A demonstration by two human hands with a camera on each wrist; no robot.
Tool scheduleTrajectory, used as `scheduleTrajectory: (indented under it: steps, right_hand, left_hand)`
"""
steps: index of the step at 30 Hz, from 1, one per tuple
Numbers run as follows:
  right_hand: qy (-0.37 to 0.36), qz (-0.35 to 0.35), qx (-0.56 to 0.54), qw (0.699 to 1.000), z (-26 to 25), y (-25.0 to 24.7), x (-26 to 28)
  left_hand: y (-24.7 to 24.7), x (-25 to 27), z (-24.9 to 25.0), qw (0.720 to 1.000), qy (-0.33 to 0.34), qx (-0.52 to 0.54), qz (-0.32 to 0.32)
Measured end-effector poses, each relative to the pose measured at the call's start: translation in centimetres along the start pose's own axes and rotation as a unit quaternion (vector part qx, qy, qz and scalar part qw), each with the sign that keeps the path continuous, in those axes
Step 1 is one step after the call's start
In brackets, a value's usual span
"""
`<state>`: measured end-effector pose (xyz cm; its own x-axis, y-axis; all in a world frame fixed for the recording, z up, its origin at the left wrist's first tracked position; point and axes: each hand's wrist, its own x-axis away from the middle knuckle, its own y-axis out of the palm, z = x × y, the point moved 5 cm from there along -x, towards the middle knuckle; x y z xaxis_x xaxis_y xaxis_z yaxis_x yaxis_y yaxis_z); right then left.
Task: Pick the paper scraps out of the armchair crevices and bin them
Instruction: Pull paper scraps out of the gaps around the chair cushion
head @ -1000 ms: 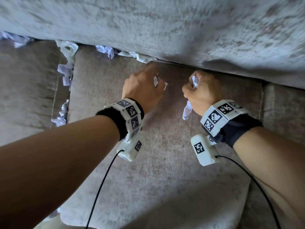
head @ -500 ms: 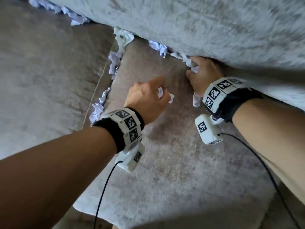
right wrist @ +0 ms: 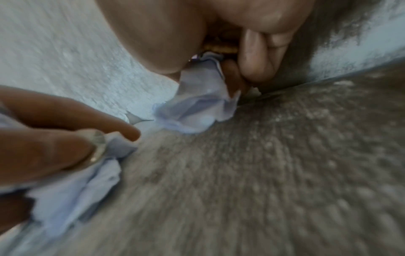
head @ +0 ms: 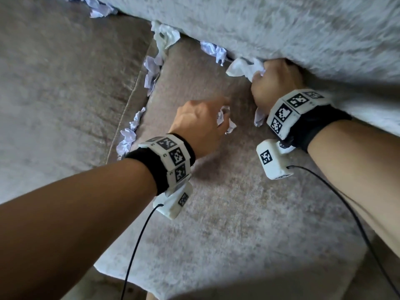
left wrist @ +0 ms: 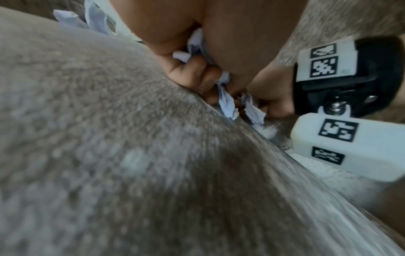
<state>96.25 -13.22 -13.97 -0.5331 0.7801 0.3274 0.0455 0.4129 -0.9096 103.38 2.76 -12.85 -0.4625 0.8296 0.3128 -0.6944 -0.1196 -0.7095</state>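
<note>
My right hand (head: 273, 80) is at the back crevice, under the backrest (head: 281, 29), gripping a crumpled white paper scrap (head: 244, 68) that juts out to its left; another strip (head: 259, 118) hangs below its palm. The same grip shows in the right wrist view, fingers (right wrist: 254, 57) curled round the scrap (right wrist: 197, 104). My left hand (head: 201, 124) hovers over the seat cushion (head: 238, 202), holding small scraps (head: 224, 119) in curled fingers (left wrist: 192, 72), with the index finger pointing forward. The paper (left wrist: 228, 105) pokes out below them.
More white scraps sit in the back crevice (head: 213, 49), at the back-left corner (head: 165, 37) and down the left side crevice (head: 151, 72), (head: 129, 135). A further scrap (head: 98, 9) lies behind the left armrest (head: 54, 83). No bin is in view.
My right hand went from holding a strip over the cushion to the back crevice and took hold of a scrap there. The left hand stayed over the cushion with its scraps; the view shifted left.
</note>
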Motion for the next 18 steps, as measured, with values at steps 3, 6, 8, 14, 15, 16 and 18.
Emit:
scheduleTrajectory:
  steps: [3, 6, 8, 14, 15, 16, 18]
  right_hand:
    - [0.003, 0.008, -0.012, 1.0, 0.6, -0.6, 0.8]
    - [0.005, -0.011, -0.031, 0.999, 1.7, -1.5, 2.1]
    - [0.02, -0.009, -0.041, 0.999, 2.7, -1.9, 2.9]
    - [0.045, -0.036, -0.073, 0.996, 4.6, -2.6, 4.4]
    - [0.042, -0.033, -0.075, 0.996, 4.8, -2.7, 4.5]
    - [0.042, -0.03, -0.076, 0.996, 4.9, -2.8, 4.6]
    - [0.047, -0.031, -0.077, 0.995, 5.2, -2.7, 4.7]
  left_hand:
    - [0.2, -0.6, 0.1, 1.0, 0.02, -0.003, 0.004]
    - [0.5, -1.0, 0.3, 0.999, 0.052, -0.012, -0.008]
    - [0.7, -1.1, 0.5, 0.997, 0.078, -0.02, -0.02]
    - [0.9, -1.3, 1.8, 0.994, 0.103, -0.015, -0.039]
    - [0.8, -1.4, 2.0, 0.994, 0.097, -0.02, -0.037]
    - [0.6, -1.6, 2.1, 0.995, 0.088, -0.028, -0.033]
    - [0.2, -2.1, 2.0, 0.997, 0.061, -0.046, -0.025]
